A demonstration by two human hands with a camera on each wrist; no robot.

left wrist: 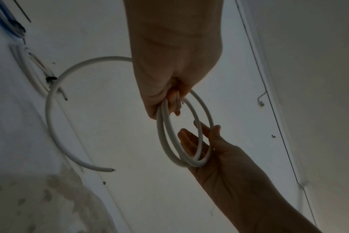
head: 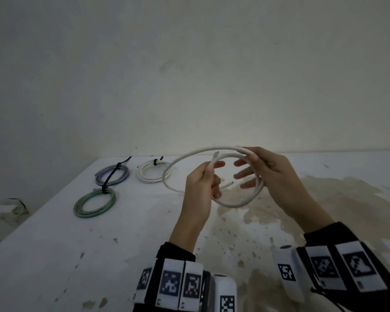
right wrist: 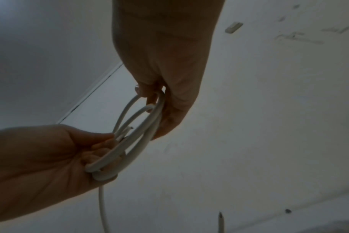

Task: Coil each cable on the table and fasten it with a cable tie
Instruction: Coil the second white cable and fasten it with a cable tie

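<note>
L hand [head: 202, 183] fingers curled, gripping white cable [head: 239, 202] end. R hand [head: 269, 170] thumb pinches loop at 3 o'clock, fingers straight. Tied coils at 10 o'clock on table [head: 99, 255].

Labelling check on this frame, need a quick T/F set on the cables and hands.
1. Both hands hold the white cable above the table. True: the left hand grips it and the right hand pinches it.
2. The white cable being held already has a tie on it. False: no tie shows on it, and a loose end sticks up by the left hand.
3. Three coiled cables lie on the table. True: the blue coil, green coil and tied white coil.
4. The green coil lies nearest the wall. False: it lies closest to the person.
5. The coils' ties are red. False: they are black.
</note>
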